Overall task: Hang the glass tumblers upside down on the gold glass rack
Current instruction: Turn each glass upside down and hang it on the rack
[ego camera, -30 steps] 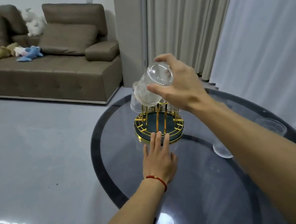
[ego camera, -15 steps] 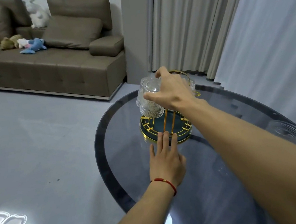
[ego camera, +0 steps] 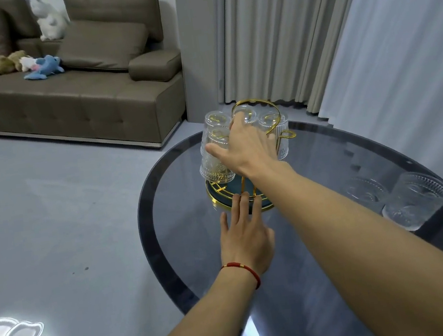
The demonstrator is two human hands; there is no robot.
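Note:
The gold glass rack (ego camera: 218, 197) stands on a round dark glass table (ego camera: 166, 231), with several ribbed clear tumblers upside down on its prongs. My right hand (ego camera: 243, 148) grips the nearest upside-down tumbler (ego camera: 216, 165) at the rack's front left, low on a prong. My left hand (ego camera: 244, 235) lies flat on the table with fingers apart, its fingertips touching the rack's base rim. Two more tumblers stand upright on the table at the right, one nearer (ego camera: 413, 201) and one behind it (ego camera: 365, 189).
A brown sofa (ego camera: 64, 98) with plush toys stands at the back left across grey floor. Curtains (ego camera: 295, 31) hang behind the table. The table's left rim drops off to the floor.
My right hand has brought the tumbler down from above the rack onto a front-left prong. My left hand stays at the rack's base. The camera view shifted, showing two tumblers at the right.

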